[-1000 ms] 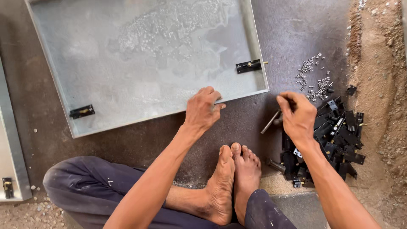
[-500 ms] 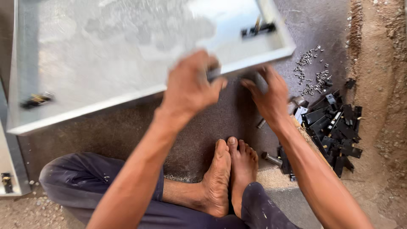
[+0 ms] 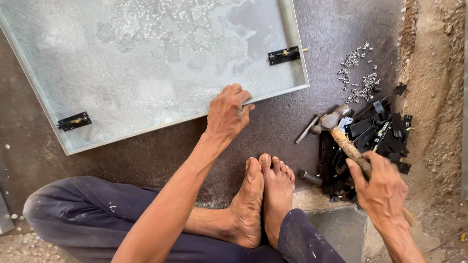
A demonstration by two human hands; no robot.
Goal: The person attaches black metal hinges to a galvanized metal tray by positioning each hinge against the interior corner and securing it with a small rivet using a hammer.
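Note:
A large grey sheet-metal panel with raised edges lies on the floor in front of me. Two black latches are fixed along its near edge, one at the left and one at the right. My left hand grips the panel's near rim, fingers curled over it. My right hand holds the wooden handle of a hammer, whose steel head rests above a heap of black latches. My bare feet sit between the two arms.
A scatter of small silver screws lies right of the panel. A metal punch and a short dark cylinder lie near the latch heap. A sandy earth strip runs along the right. A concrete slab is under my right leg.
My right hand has left the panel's edge and moved right to the latch heap, where it now holds the hammer. My left hand stays on the panel's rim, and the panel has shifted.

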